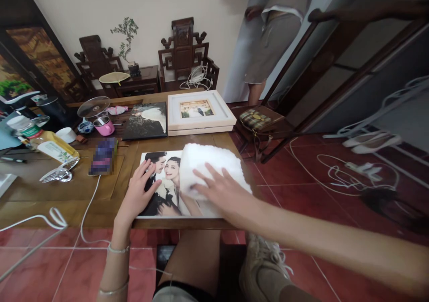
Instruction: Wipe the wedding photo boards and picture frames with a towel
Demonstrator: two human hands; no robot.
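Note:
A large wedding photo print (164,199) lies flat at the table's front edge. My left hand (139,192) rests on its left side, fingers stretched out and apart. A folded white fluffy towel (214,159) covers the right part of the photo. On top of this towel lies my right hand (221,190), slightly blurred, its fingers spread and pressed flat. The photo's right part is hidden beneath the towel and my arm.
Behind the photo are a white picture frame (201,125) and a dark photo panel (147,121). To the left stand a pink cup (104,126), a phone (103,156) on a cable, a hair claw (60,171) and a bottle (50,148). A person (273,43) stands beyond.

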